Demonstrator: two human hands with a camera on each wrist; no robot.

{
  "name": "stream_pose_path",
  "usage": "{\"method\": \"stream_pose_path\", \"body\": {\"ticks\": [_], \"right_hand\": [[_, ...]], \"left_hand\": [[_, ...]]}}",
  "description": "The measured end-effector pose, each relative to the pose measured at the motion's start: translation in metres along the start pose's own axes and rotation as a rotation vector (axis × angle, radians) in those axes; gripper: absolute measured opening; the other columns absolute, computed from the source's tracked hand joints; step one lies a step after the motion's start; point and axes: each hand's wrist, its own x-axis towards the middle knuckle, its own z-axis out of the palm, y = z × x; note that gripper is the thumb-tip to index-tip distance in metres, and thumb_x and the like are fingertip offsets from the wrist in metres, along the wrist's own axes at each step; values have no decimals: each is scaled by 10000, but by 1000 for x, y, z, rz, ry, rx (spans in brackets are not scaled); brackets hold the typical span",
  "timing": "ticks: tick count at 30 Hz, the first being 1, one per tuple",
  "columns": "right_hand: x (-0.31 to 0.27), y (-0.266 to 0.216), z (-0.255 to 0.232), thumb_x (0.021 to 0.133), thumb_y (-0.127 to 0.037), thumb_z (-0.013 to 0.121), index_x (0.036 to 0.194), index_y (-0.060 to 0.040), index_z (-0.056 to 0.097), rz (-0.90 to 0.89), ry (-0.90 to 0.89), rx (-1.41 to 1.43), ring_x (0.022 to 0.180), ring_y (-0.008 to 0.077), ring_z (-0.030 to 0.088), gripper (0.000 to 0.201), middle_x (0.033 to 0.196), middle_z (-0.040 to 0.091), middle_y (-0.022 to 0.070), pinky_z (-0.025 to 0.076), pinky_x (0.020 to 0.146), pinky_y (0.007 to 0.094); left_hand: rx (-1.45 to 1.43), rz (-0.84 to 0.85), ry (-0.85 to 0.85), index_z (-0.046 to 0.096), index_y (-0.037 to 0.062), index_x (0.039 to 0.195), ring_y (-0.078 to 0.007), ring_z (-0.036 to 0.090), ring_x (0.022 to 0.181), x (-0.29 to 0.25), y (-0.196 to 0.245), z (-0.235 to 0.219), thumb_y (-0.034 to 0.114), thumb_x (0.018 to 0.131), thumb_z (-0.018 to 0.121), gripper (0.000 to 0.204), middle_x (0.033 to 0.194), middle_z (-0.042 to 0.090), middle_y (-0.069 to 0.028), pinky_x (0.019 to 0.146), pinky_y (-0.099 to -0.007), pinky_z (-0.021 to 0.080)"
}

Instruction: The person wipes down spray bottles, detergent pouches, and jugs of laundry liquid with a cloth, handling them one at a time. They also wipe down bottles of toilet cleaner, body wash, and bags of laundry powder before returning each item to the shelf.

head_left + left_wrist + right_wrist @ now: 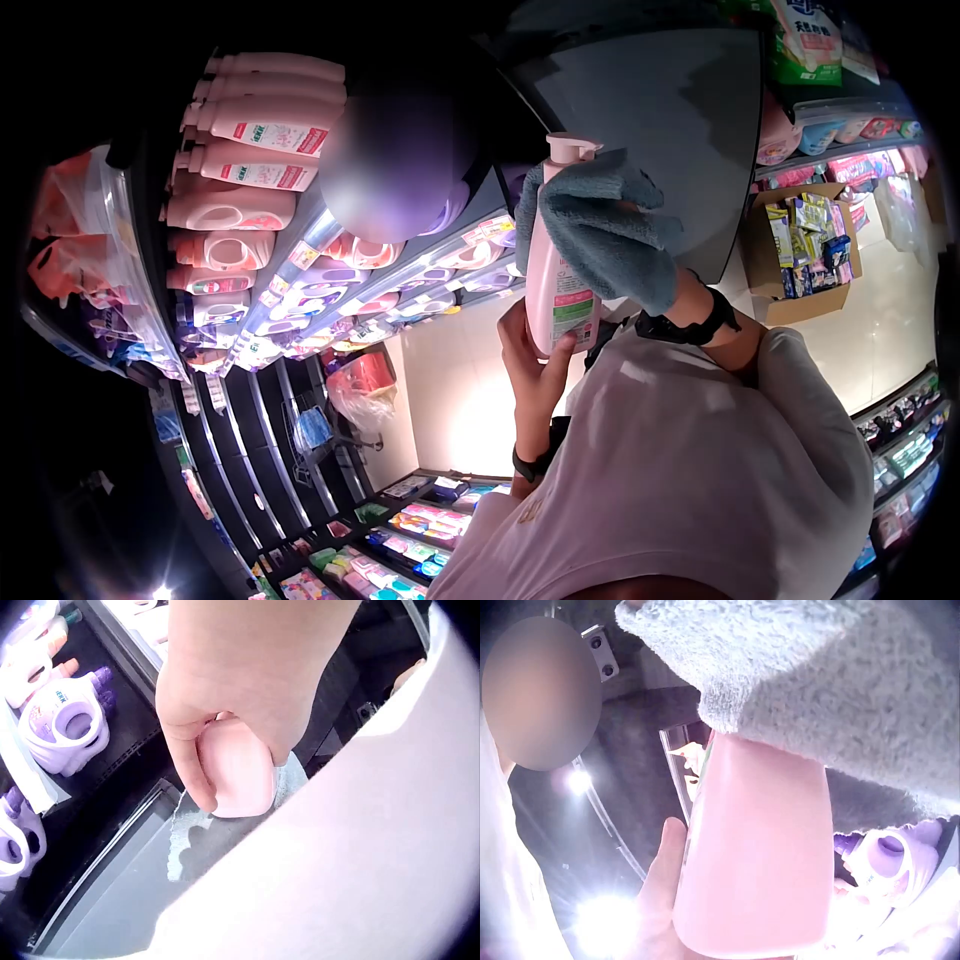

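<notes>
Left hand [535, 375] pinches the base of the pink bottle [548, 290], held up before the shirt [690, 430]; right hand [690, 302] mostly under cloth [612, 225], grip can't be told. Risk: hard push through the cloth could twist smooth plastic loose, dropping it.

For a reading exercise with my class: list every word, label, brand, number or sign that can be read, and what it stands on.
"天然": bag; its other print is unclear.
Held bottle: label too small to read.
Pink shelf bottles: labels too blurred.
Purple jug: lettering blurred.
Price tag: too small.
</notes>
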Motion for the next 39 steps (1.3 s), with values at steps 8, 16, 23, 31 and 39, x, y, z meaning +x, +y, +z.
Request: {"method": "stream_pose_path", "body": {"ticks": [8,16,23,31,39], "right_hand": [[-26,19,1,1006,-146,511,1406,-9,385,111,-98,469,1261,152,482,441,1374,473,108,361,1132,278],[-29,24,17,950,-76,456,1149,27,507,240,-76,818,888,154,579,229,1033,570,112,484,802,255],[4,21,55,962,-83,507,1123,17,578,228,-665,2382,968,155,645,202,1122,623,100,557,820,268],[-9,19,44,959,-94,591,1392,-29,436,115,-150,298,1216,180,542,465,1340,528,90,447,1061,271],[-11,22,36,933,-63,597,1366,-22,407,350,-275,356,1127,117,538,475,1269,534,75,442,1024,240]], "left_hand": [[-702,-344,-250,326,-40,1409,-202,613,1075,-1,-6,-20,587,848,660,905,1169,598,-140,914,-338,498],[-1669,-505,-901,294,-48,1428,-249,605,1100,-17,-78,-36,634,818,661,986,1273,536,-189,846,-378,537],[-611,-281,-330,338,-59,1391,-275,655,977,-13,-13,-34,619,838,645,927,1199,560,-227,703,-365,579],[-413,-275,-222,470,-40,1319,-248,634,1034,-16,19,-33,496,785,729,800,1151,636,-154,900,-355,496],[-675,-564,-119,412,-17,1380,-309,628,1070,-37,-29,-34,621,967,373,761,1191,612,-193,872,-387,526]]}}
